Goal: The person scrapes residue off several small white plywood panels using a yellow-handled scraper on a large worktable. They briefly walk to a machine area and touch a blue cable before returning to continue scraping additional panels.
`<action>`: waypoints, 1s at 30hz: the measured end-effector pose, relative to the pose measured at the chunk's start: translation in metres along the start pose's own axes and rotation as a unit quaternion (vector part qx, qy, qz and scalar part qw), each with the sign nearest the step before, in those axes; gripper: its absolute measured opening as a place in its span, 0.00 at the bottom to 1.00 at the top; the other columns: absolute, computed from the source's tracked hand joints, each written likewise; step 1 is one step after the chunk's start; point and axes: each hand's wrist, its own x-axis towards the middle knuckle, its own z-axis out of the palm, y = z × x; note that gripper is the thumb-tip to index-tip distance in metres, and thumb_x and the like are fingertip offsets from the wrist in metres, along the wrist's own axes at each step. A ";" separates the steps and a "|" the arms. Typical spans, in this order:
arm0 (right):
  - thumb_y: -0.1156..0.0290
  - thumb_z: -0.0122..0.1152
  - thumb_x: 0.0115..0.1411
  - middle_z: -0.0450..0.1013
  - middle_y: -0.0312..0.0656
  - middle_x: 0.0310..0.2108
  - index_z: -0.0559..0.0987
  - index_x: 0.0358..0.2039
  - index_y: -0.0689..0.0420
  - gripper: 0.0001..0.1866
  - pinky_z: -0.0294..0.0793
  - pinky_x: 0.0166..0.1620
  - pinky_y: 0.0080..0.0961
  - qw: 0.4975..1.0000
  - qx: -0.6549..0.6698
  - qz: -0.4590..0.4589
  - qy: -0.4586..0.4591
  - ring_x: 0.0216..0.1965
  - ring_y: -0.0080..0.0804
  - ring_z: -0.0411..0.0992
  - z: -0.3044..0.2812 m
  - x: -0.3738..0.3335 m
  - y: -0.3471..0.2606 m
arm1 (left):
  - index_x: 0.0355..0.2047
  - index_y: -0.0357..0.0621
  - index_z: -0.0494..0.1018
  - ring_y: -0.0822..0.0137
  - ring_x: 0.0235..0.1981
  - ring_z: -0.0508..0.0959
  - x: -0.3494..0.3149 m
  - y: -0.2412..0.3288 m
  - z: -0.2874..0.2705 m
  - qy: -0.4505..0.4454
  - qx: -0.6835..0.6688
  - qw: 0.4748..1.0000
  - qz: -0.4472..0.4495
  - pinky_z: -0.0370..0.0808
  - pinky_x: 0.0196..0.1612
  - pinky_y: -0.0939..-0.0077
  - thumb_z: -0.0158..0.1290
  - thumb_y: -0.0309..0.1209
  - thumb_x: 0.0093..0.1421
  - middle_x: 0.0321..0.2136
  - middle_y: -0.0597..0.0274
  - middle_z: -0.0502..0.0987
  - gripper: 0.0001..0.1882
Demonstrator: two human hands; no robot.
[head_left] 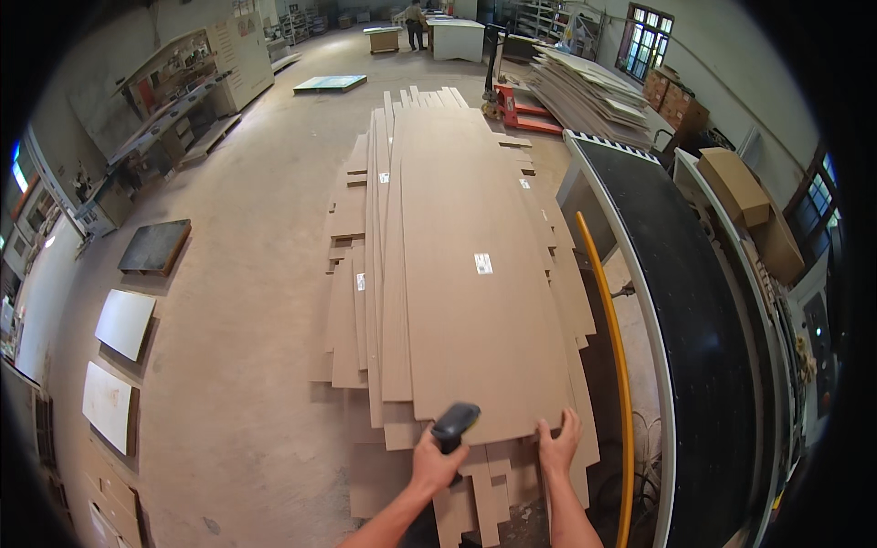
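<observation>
A dark handheld barcode scanner (454,424) is gripped in my left hand (437,464), its head tilted up over the near edge of the top board. My right hand (559,444) closes on the near edge of that long brown board (480,342), thumb and fingers curled at its rim. The board lies flat on a tall, uneven stack of similar panels (347,320). A white label (483,264) is stuck on the top board's middle. Smaller labels show on neighbouring boards, one label (384,178) farther up on the left.
Right of the stack run a yellow rail (610,338) and a black conveyor belt (685,274). A red pallet jack (525,111) stands behind, near piled sheets (589,96). Low pallets with white panels (125,321) lie on the left floor. A person (415,25) stands far off by tables.
</observation>
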 end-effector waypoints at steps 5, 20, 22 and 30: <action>0.65 0.70 0.61 0.67 0.52 0.59 0.66 0.62 0.67 0.34 0.68 0.61 0.37 0.966 0.118 0.176 0.149 0.60 0.42 0.68 -0.053 -0.084 0.085 | 0.43 0.32 0.78 0.50 0.39 0.84 -0.106 -0.001 0.023 -0.193 0.193 0.962 0.001 0.79 0.45 0.60 0.65 0.44 0.52 0.34 0.46 0.83 0.27; 0.68 0.64 0.66 0.76 0.40 0.37 0.74 0.40 0.59 0.10 0.81 0.37 0.32 0.774 0.530 0.344 -0.022 0.34 0.31 0.78 -0.046 -0.142 0.062 | 0.40 0.35 0.79 0.66 0.27 0.78 -0.099 0.085 0.020 -0.328 0.308 0.883 0.137 0.77 0.36 0.66 0.63 0.37 0.51 0.24 0.52 0.78 0.20; 0.68 0.65 0.65 0.76 0.40 0.38 0.74 0.42 0.60 0.11 0.81 0.39 0.30 0.778 0.516 0.359 -0.027 0.35 0.29 0.77 -0.050 -0.164 0.063 | 0.34 0.32 0.78 0.47 0.30 0.83 -0.084 0.096 0.010 -0.316 0.357 0.875 0.078 0.78 0.38 0.57 0.62 0.37 0.50 0.26 0.38 0.79 0.19; 0.70 0.61 0.68 0.79 0.42 0.39 0.74 0.47 0.63 0.12 0.82 0.38 0.29 0.774 0.461 0.432 0.043 0.37 0.30 0.80 -0.139 -0.292 0.110 | 0.38 0.33 0.75 0.53 0.26 0.81 -0.001 0.148 -0.033 -0.274 0.453 0.835 0.147 0.77 0.34 0.60 0.61 0.31 0.51 0.23 0.45 0.78 0.17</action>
